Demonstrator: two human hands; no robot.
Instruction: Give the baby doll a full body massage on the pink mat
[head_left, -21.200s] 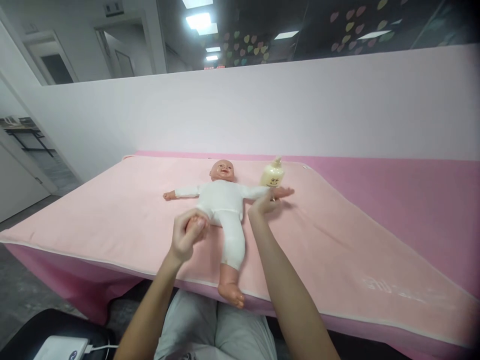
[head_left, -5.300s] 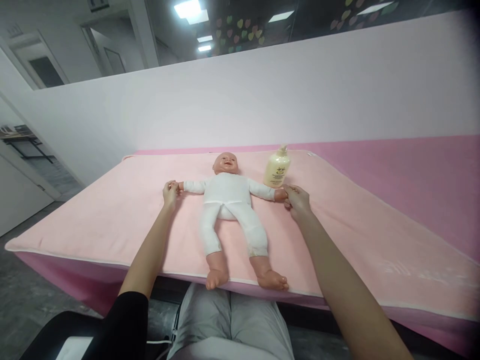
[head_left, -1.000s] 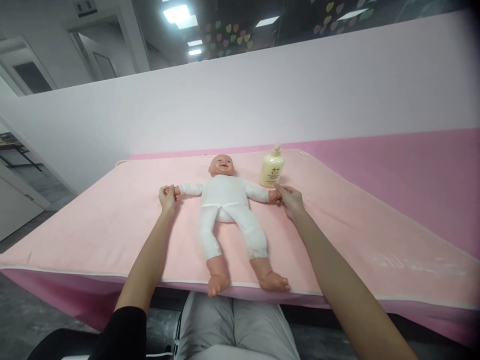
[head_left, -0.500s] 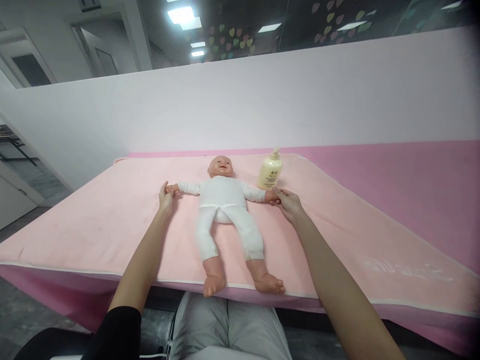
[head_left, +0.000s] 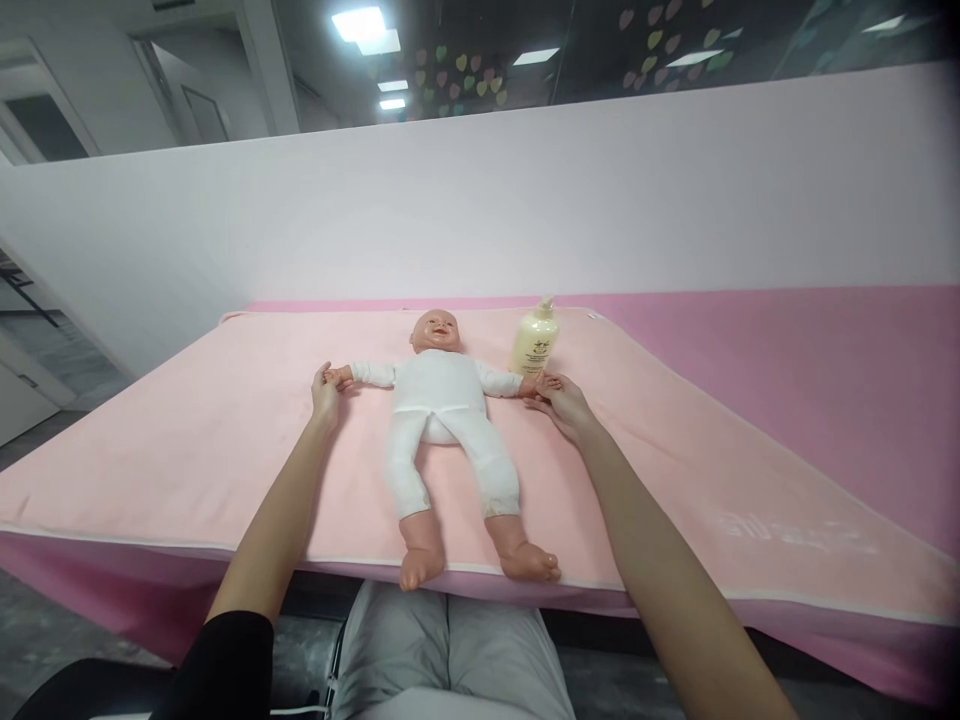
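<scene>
A baby doll [head_left: 441,388] with a white cloth body lies on its back, its arms stretched out sideways and its bare feet toward me at the table's front edge. My left hand [head_left: 326,392] is closed around the doll's hand at the left. On the other side, my right hand [head_left: 564,405] grips the doll's other hand, its fingers partly under the small palm. Just behind my right hand stands a pale yellow pump bottle [head_left: 535,340], upright, with dark print on its front.
A peach-pink towel [head_left: 247,430] with a white edge covers much of the table, over a darker pink cloth [head_left: 825,400]. Behind the table rises a white wall [head_left: 480,210] with dark glass above it. My legs [head_left: 450,650] are under the front edge.
My right hand has shifted slightly, with its fingers now lower and further under the doll's hand. The whole view has moved a little; my left hand keeps its hold.
</scene>
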